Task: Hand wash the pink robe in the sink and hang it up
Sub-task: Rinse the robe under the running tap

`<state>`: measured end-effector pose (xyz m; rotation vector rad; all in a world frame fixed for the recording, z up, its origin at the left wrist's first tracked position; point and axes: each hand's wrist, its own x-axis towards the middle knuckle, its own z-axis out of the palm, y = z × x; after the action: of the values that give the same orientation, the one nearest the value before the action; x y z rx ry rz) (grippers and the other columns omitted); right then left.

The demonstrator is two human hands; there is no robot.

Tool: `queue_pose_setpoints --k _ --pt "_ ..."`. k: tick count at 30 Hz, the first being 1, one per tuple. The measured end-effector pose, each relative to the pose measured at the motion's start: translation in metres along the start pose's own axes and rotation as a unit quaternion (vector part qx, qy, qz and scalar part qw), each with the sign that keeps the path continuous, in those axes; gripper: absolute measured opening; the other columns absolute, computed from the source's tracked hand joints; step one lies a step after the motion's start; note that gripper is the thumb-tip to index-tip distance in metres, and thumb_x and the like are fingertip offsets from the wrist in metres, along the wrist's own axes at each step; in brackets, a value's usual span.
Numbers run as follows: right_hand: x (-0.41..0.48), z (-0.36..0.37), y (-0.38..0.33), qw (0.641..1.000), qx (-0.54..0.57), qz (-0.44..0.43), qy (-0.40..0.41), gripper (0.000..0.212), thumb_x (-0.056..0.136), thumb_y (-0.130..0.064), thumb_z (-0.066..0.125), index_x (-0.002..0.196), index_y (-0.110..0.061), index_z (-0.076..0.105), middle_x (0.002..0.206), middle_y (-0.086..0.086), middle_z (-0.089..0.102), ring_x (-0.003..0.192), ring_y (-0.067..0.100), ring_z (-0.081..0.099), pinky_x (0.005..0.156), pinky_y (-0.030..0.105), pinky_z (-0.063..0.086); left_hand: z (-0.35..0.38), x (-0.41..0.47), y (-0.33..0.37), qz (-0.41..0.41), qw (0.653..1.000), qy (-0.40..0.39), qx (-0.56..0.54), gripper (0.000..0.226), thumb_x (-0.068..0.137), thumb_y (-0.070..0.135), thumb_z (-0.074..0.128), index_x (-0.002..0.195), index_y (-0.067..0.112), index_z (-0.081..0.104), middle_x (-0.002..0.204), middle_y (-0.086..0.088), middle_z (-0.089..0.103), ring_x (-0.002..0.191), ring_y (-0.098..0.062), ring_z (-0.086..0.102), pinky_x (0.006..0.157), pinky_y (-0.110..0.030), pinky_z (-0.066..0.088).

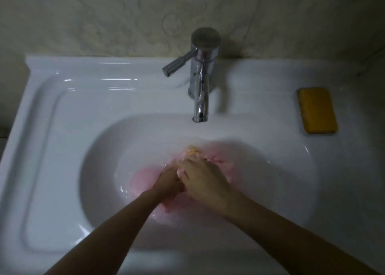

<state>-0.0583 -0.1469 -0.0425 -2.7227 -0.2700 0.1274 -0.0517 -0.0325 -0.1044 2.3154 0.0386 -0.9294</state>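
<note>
One white sink [62, 129] fills the frame under a beige wall [104, 14], with one wet pink robe [143, 176] in its basin at lower centre, one chrome tap [201, 83] at upper centre, one yellow soap [316, 110] at right, and two hands meeting on the robe, the right hand [204, 179] gripping it with curled fingers, the left hand [168, 183] with fingers hidden, so I cannot tell its grip.

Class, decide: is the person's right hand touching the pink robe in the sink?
Touching. The head view shows the right hand pressed onto and gripping the bunched pink robe, with no gap between them.
</note>
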Motion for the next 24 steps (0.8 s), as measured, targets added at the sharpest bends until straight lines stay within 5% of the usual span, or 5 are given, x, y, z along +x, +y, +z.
queue_pose_setpoints --k 3,6,12,19,24 --pt "0.032 -0.068 -0.037 0.936 0.341 0.036 -0.084 0.03 0.093 -0.007 0.054 0.12 -0.012 0.064 0.106 0.01 0.071 0.094 0.021 0.067 0.085 0.026 0.051 -0.001 -0.01 -0.003 -0.045 0.997 -0.052 -0.031 0.033 0.093 0.026 0.056 0.114 0.002 0.052 0.103 -0.015 0.059 0.078 -0.023 0.063 0.087 -0.043 0.051" --pt "0.069 -0.116 -0.045 0.785 0.589 0.169 -0.095 0.04 0.087 0.004 0.06 0.126 0.001 0.053 0.113 0.025 0.065 0.105 0.038 0.063 0.095 0.044 0.05 0.003 -0.012 -0.014 0.035 0.998 -0.047 -0.017 0.068 0.083 0.049 0.064 0.135 0.013 0.041 0.132 -0.008 0.046 0.12 -0.027 0.049 0.099 -0.035 0.041" --pt "0.112 -0.155 -0.049 0.655 0.724 0.19 -0.107 0.035 0.087 0.016 0.046 0.12 0.028 0.042 0.12 0.032 0.057 0.114 0.035 0.059 0.079 0.032 0.056 0.022 -0.002 -0.033 0.064 0.992 -0.052 0.095 0.112 0.061 0.093 0.035 0.145 0.018 0.03 0.151 -0.011 0.025 0.139 -0.024 0.023 0.112 -0.037 0.028" --pt "0.064 -0.12 -0.025 0.768 0.621 0.151 -0.036 0.007 0.089 -0.009 0.059 0.094 -0.007 0.064 0.081 0.014 0.068 0.068 0.023 0.065 0.065 0.027 0.053 0.033 -0.014 -0.028 0.117 0.938 0.006 0.326 0.06 0.074 0.057 0.034 0.086 0.011 0.071 0.093 -0.012 0.068 0.092 -0.029 0.065 0.085 -0.066 0.043" --pt "-0.02 -0.007 0.032 0.987 0.141 0.08 0.007 0.038 0.082 -0.042 0.042 0.093 -0.018 0.07 0.095 0.002 0.07 0.091 0.028 0.064 0.079 0.036 0.051 0.022 -0.025 -0.05 0.308 0.867 0.013 0.391 0.04 0.077 0.051 0.048 0.1 0.018 0.051 0.098 -0.005 0.065 0.1 -0.025 0.063 0.094 -0.063 0.038"
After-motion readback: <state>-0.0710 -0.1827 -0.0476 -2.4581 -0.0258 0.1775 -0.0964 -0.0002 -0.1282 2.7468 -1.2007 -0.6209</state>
